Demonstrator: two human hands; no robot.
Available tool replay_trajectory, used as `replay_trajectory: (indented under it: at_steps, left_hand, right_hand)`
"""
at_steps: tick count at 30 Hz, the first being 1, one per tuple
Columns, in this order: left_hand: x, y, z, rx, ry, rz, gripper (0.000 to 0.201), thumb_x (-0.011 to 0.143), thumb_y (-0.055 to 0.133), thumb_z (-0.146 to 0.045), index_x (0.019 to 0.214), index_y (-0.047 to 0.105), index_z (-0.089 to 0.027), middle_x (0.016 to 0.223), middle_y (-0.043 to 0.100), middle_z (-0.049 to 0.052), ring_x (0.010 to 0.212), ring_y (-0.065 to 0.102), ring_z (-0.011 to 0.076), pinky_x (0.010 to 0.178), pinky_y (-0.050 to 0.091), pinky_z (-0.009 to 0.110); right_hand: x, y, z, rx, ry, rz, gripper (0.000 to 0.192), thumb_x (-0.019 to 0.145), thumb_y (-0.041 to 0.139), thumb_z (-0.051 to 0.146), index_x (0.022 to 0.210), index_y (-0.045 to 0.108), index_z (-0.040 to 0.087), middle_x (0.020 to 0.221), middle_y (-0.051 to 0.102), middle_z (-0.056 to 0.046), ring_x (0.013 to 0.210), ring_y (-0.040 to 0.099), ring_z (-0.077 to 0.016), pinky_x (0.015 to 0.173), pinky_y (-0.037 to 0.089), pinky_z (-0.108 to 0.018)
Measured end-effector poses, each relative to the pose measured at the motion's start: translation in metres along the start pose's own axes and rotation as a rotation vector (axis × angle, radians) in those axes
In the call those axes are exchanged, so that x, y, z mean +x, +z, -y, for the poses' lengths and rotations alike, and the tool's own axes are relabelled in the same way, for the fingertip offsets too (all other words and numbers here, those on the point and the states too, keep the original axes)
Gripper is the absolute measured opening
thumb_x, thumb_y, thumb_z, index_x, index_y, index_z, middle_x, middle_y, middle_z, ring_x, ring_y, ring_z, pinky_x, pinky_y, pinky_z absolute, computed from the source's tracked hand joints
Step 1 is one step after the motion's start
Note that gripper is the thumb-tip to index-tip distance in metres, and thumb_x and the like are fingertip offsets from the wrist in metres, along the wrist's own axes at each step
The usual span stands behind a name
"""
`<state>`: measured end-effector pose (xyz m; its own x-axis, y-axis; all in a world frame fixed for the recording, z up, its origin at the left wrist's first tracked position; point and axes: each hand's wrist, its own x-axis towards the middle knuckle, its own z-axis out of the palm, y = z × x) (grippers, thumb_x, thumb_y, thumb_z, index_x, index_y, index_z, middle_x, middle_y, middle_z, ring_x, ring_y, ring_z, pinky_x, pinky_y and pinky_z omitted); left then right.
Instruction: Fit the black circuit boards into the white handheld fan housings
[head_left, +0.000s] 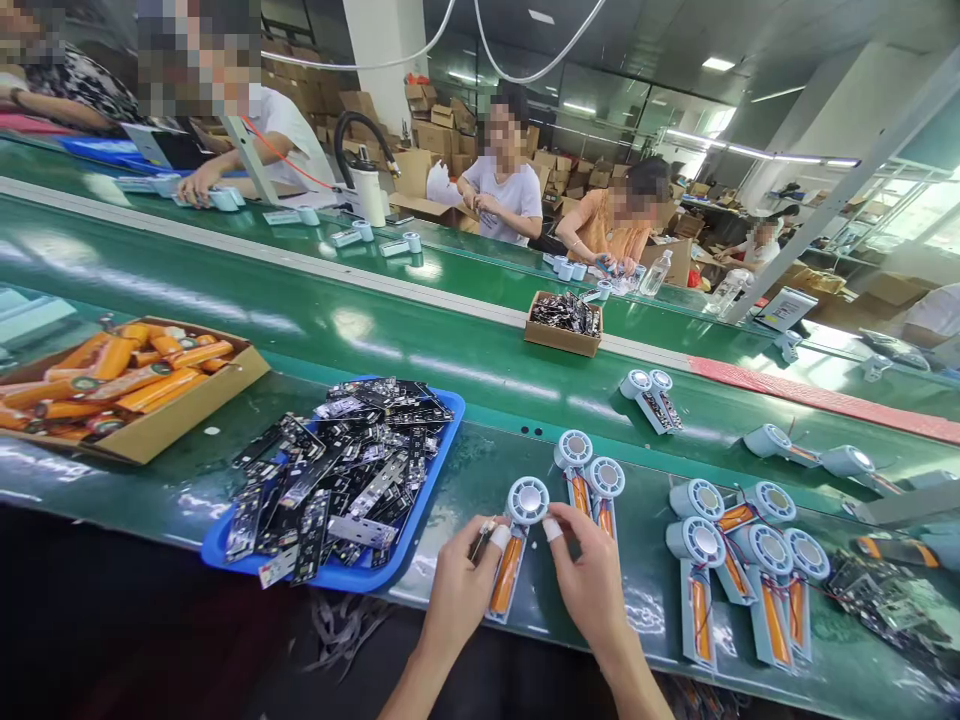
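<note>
A light-blue handheld fan (528, 500) lies at the table's front edge, its round head away from me and an orange battery (508, 574) in its open handle. My left hand (461, 575) is closed at the left side, thumb and fingers on the fan where head meets handle. Something small and dark shows between those fingers, too little to name. At the head's right edge, the thumb and forefinger of my right hand (589, 570) pinch the fan. Both thumbs wear white finger covers. Two similar fans (575, 450) lie just behind.
To the left, a blue tray (454, 420) bears heaped circuit boards (360, 470), beside a cardboard box (150, 440) of orange batteries (120, 355). Several fans (703, 543) lie grouped at right. A green conveyor (420, 330) crosses behind, carrying a small box of boards (564, 340); co-workers sit beyond.
</note>
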<state>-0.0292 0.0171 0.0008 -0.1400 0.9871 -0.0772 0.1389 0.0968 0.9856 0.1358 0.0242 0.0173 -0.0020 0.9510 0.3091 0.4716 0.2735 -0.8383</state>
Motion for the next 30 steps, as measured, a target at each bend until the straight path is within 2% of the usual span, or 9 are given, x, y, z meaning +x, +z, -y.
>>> replay_trajectory:
  at_steps: [3,5,10,15,19,23,26,30]
  left_hand:
    - [-0.004,0.000,0.000,-0.083,-0.054,0.013,0.032,0.083,0.060,-0.049,0.088,0.074,-0.020,0.084,0.077,0.005,0.083,0.070,0.0255,0.075,0.054,0.032]
    - [-0.005,0.000,0.002,-0.131,-0.085,0.002,0.033,0.080,0.064,-0.050,0.086,0.073,-0.019,0.083,0.076,0.005,0.083,0.069,0.0249,0.076,0.055,0.032]
    - [-0.009,-0.001,0.009,-0.235,-0.172,-0.022,0.041,0.077,0.068,-0.057,0.089,0.073,-0.018,0.079,0.072,0.003,0.080,0.067,0.0236,0.075,0.055,0.032]
    - [-0.012,-0.001,0.015,-0.300,-0.252,0.002,0.048,0.070,0.074,-0.062,0.088,0.074,-0.018,0.063,0.063,-0.002,0.062,0.061,0.0183,0.062,0.052,0.028]
    - [-0.014,-0.002,0.018,-0.316,-0.335,0.018,0.054,0.068,0.071,-0.069,0.083,0.072,-0.017,0.049,0.042,-0.009,0.043,0.039,0.0098,0.044,0.034,0.021]
    - [-0.016,-0.003,0.016,-0.307,-0.383,0.013,0.056,0.073,0.064,-0.072,0.083,0.068,-0.017,0.050,0.029,-0.013,0.042,0.024,0.0066,0.042,0.023,0.019]
    - [-0.017,-0.004,0.012,-0.271,-0.353,-0.005,0.053,0.077,0.061,-0.070,0.084,0.066,-0.018,0.052,0.033,-0.011,0.045,0.030,0.0083,0.044,0.027,0.020]
    - [-0.014,-0.005,0.006,-0.195,-0.232,-0.021,0.046,0.069,0.071,-0.064,0.080,0.066,-0.019,0.068,0.058,-0.002,0.068,0.053,0.0177,0.063,0.045,0.026]
  right_hand:
    - [-0.011,0.003,0.018,-0.166,-0.313,0.046,0.028,0.099,0.049,0.018,0.120,0.067,0.023,0.112,0.073,-0.011,0.102,0.069,-0.0244,0.089,0.058,-0.039]
    - [-0.013,0.008,0.027,-0.217,-0.389,0.160,0.034,0.098,0.048,0.013,0.126,0.063,0.024,0.114,0.072,-0.010,0.101,0.068,-0.0234,0.088,0.059,-0.038]
    - [-0.007,0.017,0.024,-0.311,-0.356,0.340,0.037,0.098,0.047,0.009,0.129,0.061,0.025,0.116,0.071,-0.006,0.096,0.066,-0.0230,0.084,0.059,-0.037]
    - [-0.009,0.017,0.011,-0.313,-0.398,0.282,0.033,0.100,0.043,0.007,0.118,0.066,0.023,0.112,0.073,-0.006,0.090,0.066,-0.0223,0.079,0.058,-0.035]
    - [-0.012,0.018,0.009,-0.288,-0.411,0.251,0.031,0.099,0.044,0.006,0.114,0.067,0.021,0.109,0.073,-0.006,0.089,0.065,-0.0218,0.078,0.058,-0.034]
    - [-0.012,0.020,0.011,-0.328,-0.413,0.258,0.029,0.097,0.047,0.005,0.110,0.067,0.021,0.104,0.072,-0.007,0.087,0.063,-0.0218,0.075,0.056,-0.033]
    - [-0.012,0.022,0.010,-0.353,-0.419,0.266,0.026,0.095,0.049,0.004,0.108,0.066,0.020,0.100,0.070,-0.007,0.084,0.061,-0.0221,0.073,0.054,-0.033]
    - [-0.014,0.024,0.006,-0.387,-0.425,0.248,0.019,0.095,0.051,0.006,0.098,0.063,0.020,0.092,0.067,-0.006,0.079,0.058,-0.0226,0.068,0.050,-0.033]
